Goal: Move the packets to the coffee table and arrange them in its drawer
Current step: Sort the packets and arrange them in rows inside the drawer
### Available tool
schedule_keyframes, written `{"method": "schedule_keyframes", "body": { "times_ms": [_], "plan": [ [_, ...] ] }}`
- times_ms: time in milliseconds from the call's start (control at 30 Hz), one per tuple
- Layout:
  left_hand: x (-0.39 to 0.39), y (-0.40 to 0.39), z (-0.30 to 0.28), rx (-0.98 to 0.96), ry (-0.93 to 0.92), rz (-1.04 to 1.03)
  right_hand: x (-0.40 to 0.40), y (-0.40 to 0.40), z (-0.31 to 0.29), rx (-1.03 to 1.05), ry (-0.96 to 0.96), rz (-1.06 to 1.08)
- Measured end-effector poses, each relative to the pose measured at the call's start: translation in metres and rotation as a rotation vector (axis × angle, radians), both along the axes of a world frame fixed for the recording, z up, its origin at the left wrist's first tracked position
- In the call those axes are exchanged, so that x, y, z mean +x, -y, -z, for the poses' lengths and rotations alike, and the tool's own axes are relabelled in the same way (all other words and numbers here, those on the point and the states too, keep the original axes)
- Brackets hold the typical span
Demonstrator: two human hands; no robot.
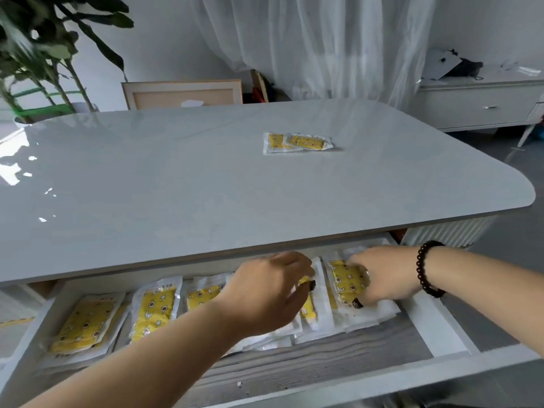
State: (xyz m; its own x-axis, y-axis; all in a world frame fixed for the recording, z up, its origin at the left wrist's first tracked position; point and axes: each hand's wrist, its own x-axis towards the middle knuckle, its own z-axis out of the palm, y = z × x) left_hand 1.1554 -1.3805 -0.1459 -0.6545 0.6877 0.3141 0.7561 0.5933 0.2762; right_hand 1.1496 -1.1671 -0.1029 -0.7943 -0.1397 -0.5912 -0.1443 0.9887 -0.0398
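The coffee table's drawer [441, 328] is pulled open below the glossy white tabletop [176, 178]. Inside it lie several yellow-and-white packets [153, 310] in a row. My left hand [265, 293] reaches into the middle of the drawer and pinches the edge of a packet [309, 312] there. My right hand [382, 275], with a dark bead bracelet on its wrist, grips a packet [347, 279] at the drawer's right end. Two more packets [297, 141] lie overlapping on the tabletop, far from both hands.
A potted plant [44, 54] stands at the far left. A framed board [182, 94] leans against the wall behind the table. A white sideboard [477, 104] stands at the far right, under sheer curtains [323, 45].
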Motion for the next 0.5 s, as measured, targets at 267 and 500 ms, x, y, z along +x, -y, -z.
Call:
{"method": "schedule_keyframes", "body": {
  "times_ms": [267,500],
  "plan": [
    [-0.054,0.049,-0.041,0.761,0.272,-0.46,-0.033,0.024,-0.046,-0.676,-0.287,0.377],
    [-0.112,0.068,-0.043,1.328,0.438,-0.696,-0.103,0.006,-0.023,-0.693,-0.792,0.641]
  ]
}}
